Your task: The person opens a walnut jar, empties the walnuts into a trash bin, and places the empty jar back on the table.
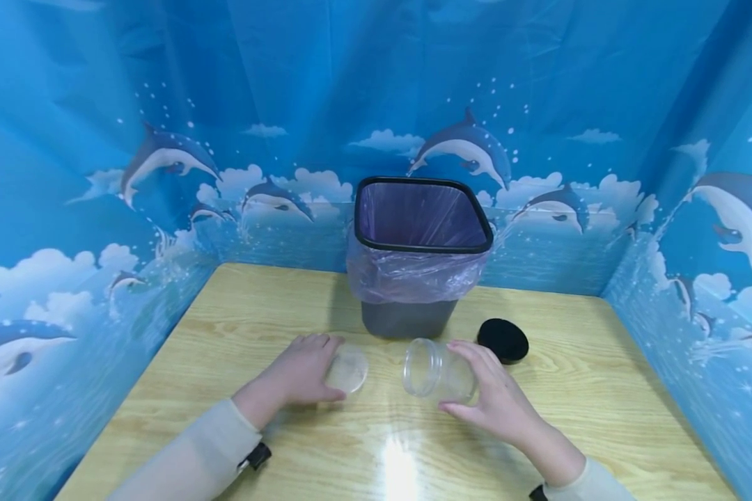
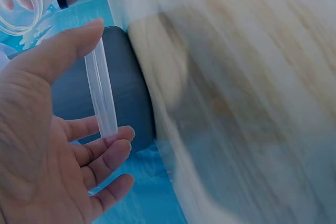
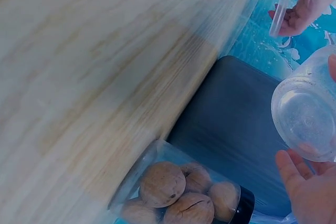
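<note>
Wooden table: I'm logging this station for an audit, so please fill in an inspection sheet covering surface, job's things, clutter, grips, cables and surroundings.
Surface: light wood-grain table; bright glare patch on its near side.
Job's things: clear jar, uncapped, tipped sideways, mouth toward the clear lid, which is held on edge.
Clutter: black-lidded jar of what look like walnuts, upright beside the grey bin with its purple liner.
Grips: the left grip pinches the clear lid; the right grip holds the clear jar around its body.
Cables: nothing seen.
Surroundings: blue dolphin-print sheeting behind and on both sides.
</note>
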`<action>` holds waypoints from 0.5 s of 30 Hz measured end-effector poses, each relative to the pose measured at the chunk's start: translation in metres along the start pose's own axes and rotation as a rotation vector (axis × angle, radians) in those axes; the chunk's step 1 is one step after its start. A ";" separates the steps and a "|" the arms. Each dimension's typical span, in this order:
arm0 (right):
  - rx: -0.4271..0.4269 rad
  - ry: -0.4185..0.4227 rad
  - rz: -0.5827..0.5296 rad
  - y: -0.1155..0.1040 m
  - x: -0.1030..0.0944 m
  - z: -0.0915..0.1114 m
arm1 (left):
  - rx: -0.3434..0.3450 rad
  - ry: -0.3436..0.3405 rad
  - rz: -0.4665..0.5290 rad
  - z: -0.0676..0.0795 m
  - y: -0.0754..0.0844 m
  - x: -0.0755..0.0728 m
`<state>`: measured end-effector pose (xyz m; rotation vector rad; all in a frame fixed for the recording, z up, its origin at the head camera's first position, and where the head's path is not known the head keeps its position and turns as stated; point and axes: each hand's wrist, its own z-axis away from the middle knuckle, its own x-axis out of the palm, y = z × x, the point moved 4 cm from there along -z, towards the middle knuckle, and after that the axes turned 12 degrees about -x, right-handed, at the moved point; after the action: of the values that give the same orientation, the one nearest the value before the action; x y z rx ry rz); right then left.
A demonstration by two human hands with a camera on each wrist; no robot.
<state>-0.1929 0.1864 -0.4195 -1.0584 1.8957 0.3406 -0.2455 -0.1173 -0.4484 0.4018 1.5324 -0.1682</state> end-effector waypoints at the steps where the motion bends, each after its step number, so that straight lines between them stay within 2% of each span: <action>1: 0.003 -0.001 0.001 0.000 0.000 0.000 | 0.000 0.007 0.002 0.000 0.001 -0.001; 4: 0.005 0.002 -0.001 0.001 0.000 -0.001 | 0.000 0.030 0.012 -0.001 0.002 -0.004; 11: -0.014 0.023 -0.004 0.000 0.001 -0.003 | 0.047 0.129 0.035 -0.003 0.008 -0.014; 15: -0.009 0.022 -0.011 -0.001 0.001 -0.004 | 0.064 0.152 0.027 -0.002 0.011 -0.019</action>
<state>-0.1947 0.1829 -0.4177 -1.0825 1.9082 0.3326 -0.2442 -0.1090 -0.4279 0.4948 1.6736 -0.1690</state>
